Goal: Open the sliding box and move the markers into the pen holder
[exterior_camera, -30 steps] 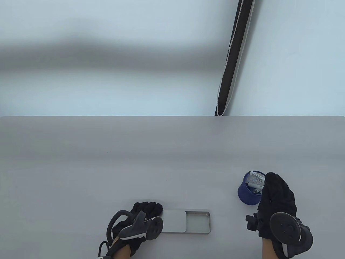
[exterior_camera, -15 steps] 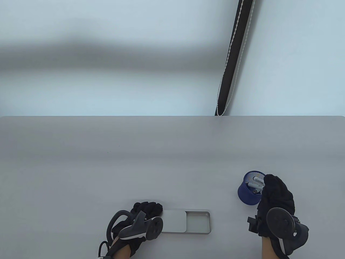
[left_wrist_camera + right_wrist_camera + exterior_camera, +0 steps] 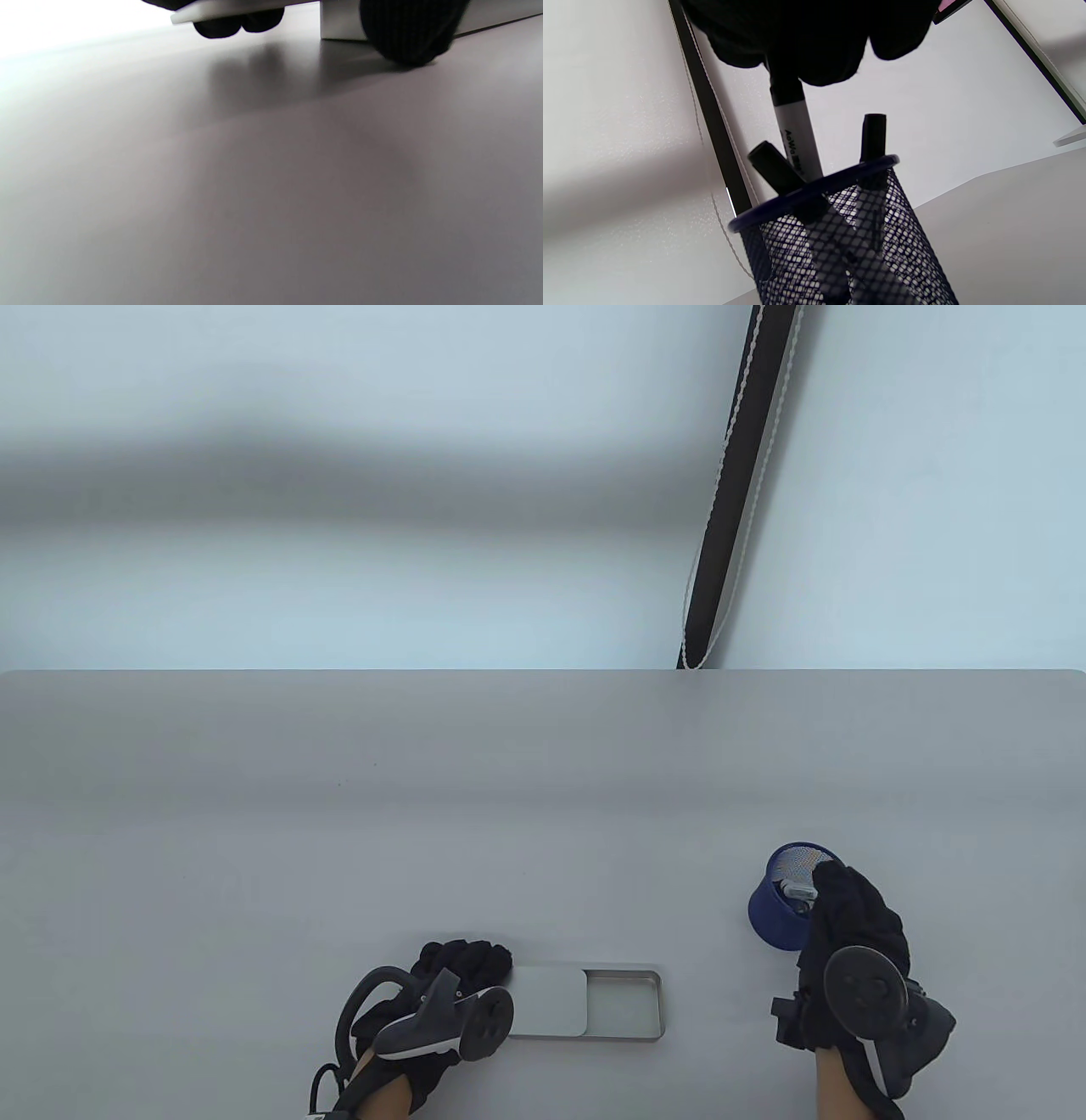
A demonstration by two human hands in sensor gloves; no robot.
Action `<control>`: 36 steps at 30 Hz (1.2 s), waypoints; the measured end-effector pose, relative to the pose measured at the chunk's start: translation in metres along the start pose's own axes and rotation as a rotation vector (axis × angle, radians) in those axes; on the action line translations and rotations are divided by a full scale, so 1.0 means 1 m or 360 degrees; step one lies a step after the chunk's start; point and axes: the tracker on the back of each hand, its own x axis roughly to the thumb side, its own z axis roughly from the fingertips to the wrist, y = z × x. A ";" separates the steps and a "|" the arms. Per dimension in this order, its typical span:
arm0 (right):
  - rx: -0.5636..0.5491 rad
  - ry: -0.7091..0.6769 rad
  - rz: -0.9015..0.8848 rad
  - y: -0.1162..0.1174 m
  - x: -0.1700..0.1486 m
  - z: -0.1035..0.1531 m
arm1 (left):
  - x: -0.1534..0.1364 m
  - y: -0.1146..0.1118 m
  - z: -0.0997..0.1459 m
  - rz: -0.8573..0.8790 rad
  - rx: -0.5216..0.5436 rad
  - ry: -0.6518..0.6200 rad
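Note:
A silver sliding box [image 3: 624, 1005] lies near the table's front edge, its lid [image 3: 547, 1001] slid left and the open part bare. My left hand [image 3: 475, 963] grips the lid's left end; in the left wrist view its fingers [image 3: 237, 23] curl over the far edge and the thumb [image 3: 407, 29] presses the near side. A blue mesh pen holder [image 3: 774, 912] stands to the right. Over its rim my right hand [image 3: 836, 899] pinches the top of a white marker [image 3: 796, 135] that reaches down into the pen holder [image 3: 848, 237]. Two black-capped markers [image 3: 780, 171] lean inside.
The grey table [image 3: 424, 814] stretches back to a pale wall. A black pole with a white cord [image 3: 730, 500] hangs behind the far edge. The pen holder stands about a hand's width right of the box.
My right hand has drawn slightly left and nearer, tipping the marker more upright and lower into the pen holder. The left hand and the box have not moved.

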 end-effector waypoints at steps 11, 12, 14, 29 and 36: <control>0.0070 0.0036 0.0024 0.007 -0.003 0.001 | 0.000 0.000 0.000 0.0000 -0.0002 0.0000; 0.0080 0.0035 0.0033 0.008 -0.004 0.001 | 0.000 0.000 0.000 0.0000 -0.0002 0.0000; 0.0092 0.0036 0.0048 0.010 -0.004 0.001 | 0.000 0.000 0.000 0.0002 -0.0002 0.0001; 0.0173 0.0090 0.0109 0.013 -0.004 0.001 | 0.000 0.000 0.000 0.0001 -0.0002 0.0001; 0.0219 0.0108 0.0053 0.014 -0.001 0.004 | 0.000 0.000 0.000 0.0001 -0.0002 0.0001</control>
